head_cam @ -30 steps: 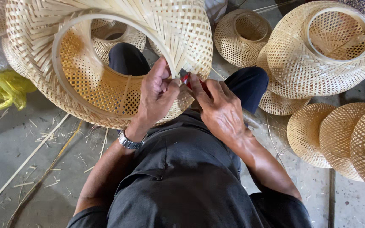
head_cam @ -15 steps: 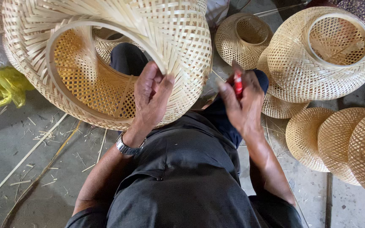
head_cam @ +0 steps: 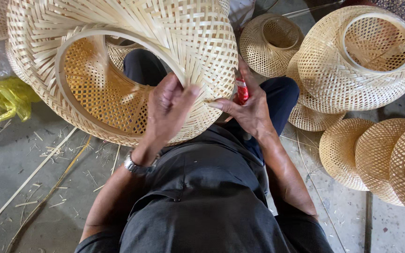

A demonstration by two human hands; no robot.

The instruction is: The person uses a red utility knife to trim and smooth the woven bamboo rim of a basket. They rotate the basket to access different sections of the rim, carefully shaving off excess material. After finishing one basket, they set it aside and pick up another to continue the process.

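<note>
Seated person in dark shirt, woven bamboo lampshade (head_cam: pixel 165 42) propped on the lap, tilted, open rim facing the camera. Left hand (head_cam: pixel 167 110), wristwatch (head_cam: pixel 137 165) on it, lies flat against the lampshade's lower rim, fingers spread, bracing rather than gripping. Right hand (head_cam: pixel 249 110) is closed on a small red tool (head_cam: pixel 242 89), forefinger stretched to touch the weave at the rim's right edge. To do this well, judged: keep the left palm pressing so the shade stays put, work the strip ends close at the rim. Loose bamboo strips (head_cam: pixel 33 178) lie on the concrete floor at left, yellow plastic bag (head_cam: pixel 8 96) beyond. Finished woven shades (head_cam: pixel 362 56) stacked far right.
</note>
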